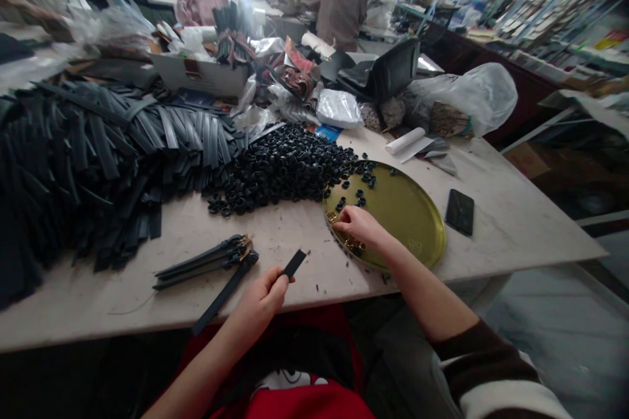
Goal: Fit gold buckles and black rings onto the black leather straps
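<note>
Left hand (269,291) pinched shut on black strap (294,264); right hand (361,225) nearly pinched at gold buckle (331,217), grip unclear

the short flat black strip (293,264) at 7 o'clock matches the dark, near-black of the heaped long flat strips (73,137) at 9 o'clock, which catch grey sheens. the piled small rings (289,163) at 10 o'clock are black. the round metal tray (400,209) at 3 o'clock is olive-gold with a faint pale motif; the small metal buckles (354,244) are brighter gold. at 4 o'clock, the long fabric sleeve (484,353) is banded dark brown and off-white.
</note>
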`<state>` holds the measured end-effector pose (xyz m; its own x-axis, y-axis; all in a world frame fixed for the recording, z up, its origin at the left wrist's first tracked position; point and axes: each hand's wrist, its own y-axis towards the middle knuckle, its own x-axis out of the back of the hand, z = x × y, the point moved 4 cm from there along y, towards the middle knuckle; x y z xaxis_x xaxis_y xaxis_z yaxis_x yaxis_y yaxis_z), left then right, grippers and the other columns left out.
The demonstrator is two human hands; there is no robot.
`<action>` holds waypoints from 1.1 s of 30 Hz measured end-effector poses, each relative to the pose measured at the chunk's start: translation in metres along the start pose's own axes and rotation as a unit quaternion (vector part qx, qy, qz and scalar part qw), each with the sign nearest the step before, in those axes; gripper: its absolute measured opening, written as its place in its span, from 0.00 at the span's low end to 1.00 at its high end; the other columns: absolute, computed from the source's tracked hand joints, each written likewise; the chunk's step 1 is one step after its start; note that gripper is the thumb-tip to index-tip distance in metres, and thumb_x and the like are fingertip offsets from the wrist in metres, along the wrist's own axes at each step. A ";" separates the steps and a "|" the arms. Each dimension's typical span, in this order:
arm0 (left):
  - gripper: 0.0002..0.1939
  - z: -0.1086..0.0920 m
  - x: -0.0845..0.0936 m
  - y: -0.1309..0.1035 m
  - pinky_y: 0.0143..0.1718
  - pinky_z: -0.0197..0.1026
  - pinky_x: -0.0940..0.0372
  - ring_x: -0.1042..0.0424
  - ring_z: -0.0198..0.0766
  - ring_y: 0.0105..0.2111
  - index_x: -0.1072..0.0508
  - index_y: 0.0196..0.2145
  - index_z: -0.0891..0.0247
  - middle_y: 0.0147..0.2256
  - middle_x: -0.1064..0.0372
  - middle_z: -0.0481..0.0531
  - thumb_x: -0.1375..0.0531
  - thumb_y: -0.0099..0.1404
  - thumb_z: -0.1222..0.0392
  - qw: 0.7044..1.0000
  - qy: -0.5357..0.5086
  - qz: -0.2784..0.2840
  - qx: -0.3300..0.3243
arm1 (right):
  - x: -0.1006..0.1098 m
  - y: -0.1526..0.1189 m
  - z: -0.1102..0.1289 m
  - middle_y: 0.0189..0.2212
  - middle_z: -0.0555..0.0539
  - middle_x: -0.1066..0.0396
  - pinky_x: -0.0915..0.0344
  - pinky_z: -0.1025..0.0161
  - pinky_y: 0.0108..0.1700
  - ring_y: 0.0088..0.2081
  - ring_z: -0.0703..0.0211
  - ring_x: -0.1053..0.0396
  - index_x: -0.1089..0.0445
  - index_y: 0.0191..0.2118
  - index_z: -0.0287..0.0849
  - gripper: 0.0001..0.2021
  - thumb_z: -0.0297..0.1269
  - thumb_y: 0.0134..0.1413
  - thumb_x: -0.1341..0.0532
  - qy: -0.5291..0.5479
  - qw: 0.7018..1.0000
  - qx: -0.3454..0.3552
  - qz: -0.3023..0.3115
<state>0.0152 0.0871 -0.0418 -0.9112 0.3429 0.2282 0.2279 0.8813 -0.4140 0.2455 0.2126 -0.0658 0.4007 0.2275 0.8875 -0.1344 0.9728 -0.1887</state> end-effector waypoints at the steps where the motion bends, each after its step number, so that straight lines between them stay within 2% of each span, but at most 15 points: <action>1: 0.15 -0.001 0.000 -0.001 0.18 0.33 0.54 0.51 0.30 0.16 0.34 0.31 0.64 0.16 0.52 0.40 0.53 0.61 0.52 1.000 0.008 -0.002 -0.005 | 0.002 -0.003 0.003 0.25 0.48 0.34 0.48 0.66 0.28 0.26 0.63 0.39 0.36 0.26 0.41 0.06 0.36 0.46 0.41 0.005 1.000 0.006 -0.008; 3: 0.15 -0.005 0.002 -0.003 0.19 0.33 0.52 0.48 0.30 0.17 0.33 0.31 0.64 0.17 0.50 0.41 0.53 0.61 0.52 0.999 0.029 -0.016 -0.022 | 0.006 -0.015 0.015 0.26 0.49 0.33 0.46 0.66 0.30 0.28 0.63 0.38 0.37 0.28 0.41 0.03 0.34 0.48 0.43 0.036 0.998 0.030 -0.030; 6: 0.15 -0.019 0.007 -0.006 0.21 0.34 0.49 0.44 0.32 0.20 0.33 0.32 0.63 0.19 0.45 0.42 0.51 0.61 0.50 0.996 0.049 -0.056 -0.057 | 0.013 -0.044 0.049 0.26 0.50 0.34 0.44 0.66 0.32 0.28 0.63 0.38 0.37 0.30 0.42 0.02 0.33 0.50 0.45 0.115 0.986 0.110 -0.041; 9: 0.14 -0.035 0.011 -0.009 0.25 0.34 0.46 0.40 0.32 0.22 0.34 0.32 0.63 0.20 0.40 0.43 0.48 0.59 0.49 0.989 0.060 -0.086 -0.106 | 0.012 -0.077 0.087 0.25 0.52 0.35 0.45 0.66 0.30 0.26 0.65 0.39 0.36 0.32 0.44 0.02 0.33 0.50 0.45 0.170 0.966 0.197 0.006; 11: 0.14 -0.041 0.012 -0.014 0.25 0.34 0.45 0.40 0.32 0.22 0.34 0.31 0.63 0.20 0.39 0.43 0.47 0.59 0.49 0.985 0.069 -0.091 -0.126 | 0.007 -0.094 0.106 0.24 0.53 0.37 0.45 0.68 0.27 0.24 0.67 0.41 0.36 0.36 0.45 0.06 0.33 0.49 0.44 0.223 0.947 0.226 0.045; 13: 0.14 -0.042 0.012 -0.020 0.25 0.33 0.45 0.40 0.31 0.21 0.33 0.30 0.63 0.20 0.39 0.43 0.46 0.58 0.49 0.985 0.069 -0.090 -0.131 | 0.002 -0.104 0.117 0.23 0.55 0.38 0.46 0.69 0.24 0.22 0.68 0.42 0.38 0.40 0.45 0.10 0.33 0.49 0.43 0.292 0.925 0.233 0.074; 15: 0.15 -0.038 0.011 -0.027 0.24 0.33 0.45 0.40 0.31 0.21 0.33 0.29 0.64 0.20 0.39 0.43 0.46 0.58 0.48 0.986 0.063 -0.087 -0.130 | -0.003 -0.109 0.122 0.23 0.55 0.38 0.46 0.70 0.24 0.22 0.69 0.42 0.39 0.40 0.44 0.10 0.34 0.50 0.43 0.356 0.902 0.228 0.092; 18: 0.16 -0.029 0.011 -0.039 0.23 0.33 0.46 0.41 0.31 0.21 0.32 0.29 0.65 0.20 0.39 0.43 0.46 0.57 0.47 0.986 0.059 -0.095 -0.122 | -0.009 -0.115 0.125 0.23 0.54 0.37 0.45 0.70 0.25 0.23 0.68 0.41 0.40 0.39 0.43 0.09 0.36 0.51 0.43 0.430 0.871 0.201 0.126; 20: 0.16 -0.024 0.011 -0.046 0.22 0.33 0.46 0.41 0.30 0.21 0.31 0.29 0.65 0.20 0.39 0.44 0.45 0.56 0.48 0.987 0.042 -0.100 -0.118 | -0.012 -0.120 0.128 0.24 0.53 0.35 0.44 0.70 0.26 0.23 0.68 0.40 0.41 0.41 0.43 0.11 0.38 0.52 0.43 0.466 0.850 0.175 0.173; 24: 0.14 -0.019 0.011 -0.054 0.23 0.33 0.45 0.40 0.31 0.21 0.33 0.30 0.65 0.21 0.38 0.44 0.46 0.58 0.50 0.987 -0.010 -0.113 -0.112 | -0.021 -0.136 0.140 0.31 0.52 0.33 0.40 0.69 0.31 0.29 0.68 0.37 0.42 0.46 0.43 0.19 0.38 0.48 0.40 0.561 0.772 0.137 0.266; 26: 0.14 -0.017 0.013 -0.056 0.25 0.33 0.44 0.38 0.32 0.23 0.33 0.32 0.65 0.23 0.36 0.45 0.47 0.58 0.51 0.984 -0.012 -0.136 -0.111 | -0.027 -0.141 0.146 0.32 0.53 0.33 0.40 0.69 0.34 0.32 0.67 0.35 0.42 0.47 0.45 0.22 0.36 0.44 0.37 0.602 0.746 0.126 0.255; 27: 0.14 -0.016 0.014 -0.057 0.25 0.34 0.43 0.37 0.33 0.24 0.32 0.32 0.65 0.24 0.35 0.46 0.47 0.58 0.51 0.983 -0.007 -0.146 -0.112 | -0.031 -0.142 0.147 0.30 0.53 0.33 0.40 0.69 0.33 0.31 0.68 0.35 0.41 0.46 0.45 0.22 0.36 0.43 0.36 0.612 0.745 0.118 0.238; 29: 0.14 -0.013 0.016 -0.057 0.27 0.35 0.43 0.36 0.34 0.26 0.32 0.32 0.65 0.26 0.34 0.47 0.47 0.58 0.51 0.981 0.004 -0.152 -0.119 | -0.038 -0.140 0.146 0.26 0.55 0.33 0.40 0.69 0.30 0.26 0.69 0.36 0.38 0.42 0.45 0.17 0.38 0.44 0.36 0.613 0.758 0.100 0.197; 31: 0.15 -0.010 0.017 -0.057 0.28 0.35 0.43 0.37 0.34 0.26 0.32 0.31 0.65 0.25 0.34 0.47 0.48 0.59 0.50 0.983 0.009 -0.134 -0.127 | -0.042 -0.136 0.142 0.22 0.55 0.33 0.41 0.69 0.27 0.23 0.69 0.38 0.34 0.36 0.43 0.12 0.39 0.44 0.36 0.608 0.775 0.077 0.154; 33: 0.16 -0.005 0.020 -0.057 0.27 0.34 0.44 0.39 0.32 0.23 0.32 0.32 0.65 0.22 0.38 0.45 0.50 0.61 0.49 0.986 0.003 -0.115 -0.124 | -0.045 -0.130 0.135 0.21 0.54 0.33 0.40 0.69 0.26 0.22 0.69 0.38 0.32 0.32 0.41 0.10 0.39 0.42 0.35 0.628 0.770 0.032 0.107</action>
<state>-0.0142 0.0452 -0.0090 -0.9470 0.1253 0.2958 0.0922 0.9881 -0.1234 0.1227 0.0696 -0.0242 0.9184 0.2847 -0.2748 -0.3478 0.9120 -0.2174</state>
